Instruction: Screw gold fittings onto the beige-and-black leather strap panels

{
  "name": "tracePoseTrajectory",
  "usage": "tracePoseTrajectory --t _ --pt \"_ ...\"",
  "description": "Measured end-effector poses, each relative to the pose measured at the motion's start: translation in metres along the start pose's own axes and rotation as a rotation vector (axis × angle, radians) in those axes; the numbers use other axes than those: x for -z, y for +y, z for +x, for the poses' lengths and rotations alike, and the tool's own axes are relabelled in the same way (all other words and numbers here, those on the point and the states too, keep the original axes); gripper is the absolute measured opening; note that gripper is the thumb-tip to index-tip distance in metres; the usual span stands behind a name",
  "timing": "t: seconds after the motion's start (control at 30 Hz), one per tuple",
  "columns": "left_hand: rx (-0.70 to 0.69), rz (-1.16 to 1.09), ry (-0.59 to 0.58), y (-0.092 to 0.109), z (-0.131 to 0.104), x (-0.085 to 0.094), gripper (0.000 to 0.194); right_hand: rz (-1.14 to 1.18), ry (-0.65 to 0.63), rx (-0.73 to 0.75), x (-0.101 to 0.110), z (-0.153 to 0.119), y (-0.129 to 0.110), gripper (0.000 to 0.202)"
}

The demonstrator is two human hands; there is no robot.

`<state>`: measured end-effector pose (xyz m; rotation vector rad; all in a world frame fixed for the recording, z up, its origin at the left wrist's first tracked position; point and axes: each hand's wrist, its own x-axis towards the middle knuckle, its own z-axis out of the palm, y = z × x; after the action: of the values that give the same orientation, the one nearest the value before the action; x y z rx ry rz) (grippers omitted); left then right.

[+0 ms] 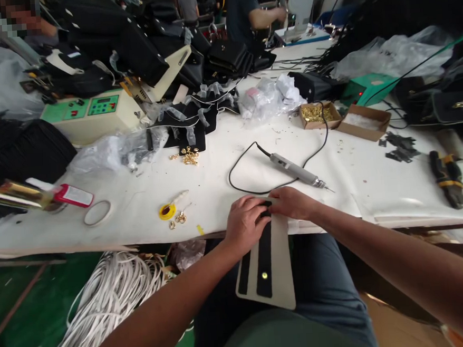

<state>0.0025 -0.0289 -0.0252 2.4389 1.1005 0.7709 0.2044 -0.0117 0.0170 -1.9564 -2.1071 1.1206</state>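
Note:
A grey-beige flat panel (282, 265) with two black strips and a round gold piece on the longer strip lies partly over the table's front edge and above the person's lap. My left hand (246, 222) rests over the panel's upper left, its fingers bent against the black strip (265, 248). At the panel's top right, my right hand (291, 203) grips the upper edge, fingertips close to those of my left hand. Just beyond the hands, a grey pen-shaped power tool (298, 172) with a thin tip lies on the white table (208, 180).
Gold hardware (189, 156), yellow tape (166, 211) and a red-labelled bottle (73, 195) lie to the left. Black pliers (446, 179), black pieces (400, 147) and a box of gold parts (319, 115) are right. A machine (93, 117) and bags stand behind; a person (244, 14) works beyond.

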Motion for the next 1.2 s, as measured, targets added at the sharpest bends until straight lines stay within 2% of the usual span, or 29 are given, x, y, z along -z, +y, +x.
tracePoseTrajectory --t 0.1,0.3,0.37,0.47,0.53,0.6,0.67,0.73,0.8,0.9,1.07,1.2 --pt "0.065 -0.042 0.0 -0.001 0.003 -0.002 0.015 -0.012 -0.005 -0.013 0.006 0.001 -0.001 0.019" --pt "0.081 0.026 -0.071 -0.007 0.009 -0.001 0.02 -0.024 -0.008 -0.047 0.012 0.006 -0.004 0.028" --pt "0.071 0.038 -0.091 -0.008 0.012 0.001 0.02 -0.024 0.037 -0.055 0.012 0.003 -0.005 0.032" --pt "0.06 0.052 -0.101 -0.006 0.016 0.004 0.018 -0.023 0.17 -0.056 0.014 -0.011 0.002 0.042" --pt "0.06 0.059 -0.099 -0.004 0.017 0.006 0.017 0.007 0.335 -0.035 0.022 -0.025 0.02 0.039" --pt "0.062 0.061 -0.098 -0.005 0.018 0.006 0.016 0.061 0.551 -0.053 0.036 -0.039 0.053 0.032" --pt "0.065 0.056 -0.096 -0.006 0.018 0.006 0.015 0.1 0.719 -0.203 0.052 -0.05 0.097 0.029" --pt "0.071 0.05 -0.091 -0.007 0.017 0.005 0.014 0.092 0.797 -0.342 0.068 -0.057 0.141 0.031" --pt "0.076 0.047 -0.085 -0.008 0.016 0.004 0.014 0.084 0.825 -0.441 0.079 -0.059 0.177 0.033" --pt "0.084 0.037 -0.078 -0.008 0.016 0.004 0.015 0.071 0.817 -0.506 0.085 -0.053 0.208 0.037" --pt "0.105 0.006 -0.077 -0.008 0.016 0.003 0.017 0.045 0.777 -0.558 0.089 -0.037 0.219 0.033" --pt "0.124 -0.019 -0.076 -0.005 0.015 0.002 0.019 0.056 0.68 -0.586 0.098 -0.039 0.217 0.029"
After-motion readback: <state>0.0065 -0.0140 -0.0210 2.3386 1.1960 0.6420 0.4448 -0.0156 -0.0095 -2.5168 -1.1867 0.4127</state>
